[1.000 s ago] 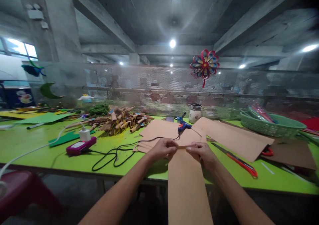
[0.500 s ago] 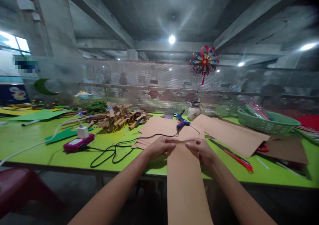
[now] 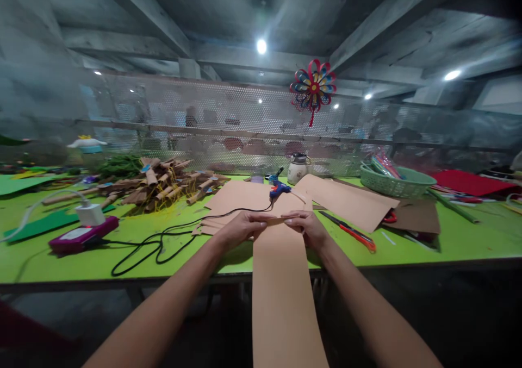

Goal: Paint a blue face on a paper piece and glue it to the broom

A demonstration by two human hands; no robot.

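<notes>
A long tan foam strip point(image 3: 281, 297) runs from the green table point(image 3: 122, 254) down over its near edge towards me. My left hand point(image 3: 240, 230) and my right hand point(image 3: 306, 228) both pinch the strip's far end, which is curled over between the fingers. Just beyond my hands lie flat tan sheets point(image 3: 240, 197) and a blue glue gun point(image 3: 279, 189) whose black cord point(image 3: 163, 240) trails off to the left.
A pile of rolled tan tubes point(image 3: 159, 183) lies at the back left. A magenta power strip point(image 3: 81, 233) sits left. A red-handled cutter point(image 3: 354, 232), red scissors point(image 3: 390, 216) and a green basket point(image 3: 397, 181) are on the right. A perforated screen backs the table.
The view has swung to the right and tilted, so everything has slid left in the picture. Both hands keep their pinch on the strip's curled end.
</notes>
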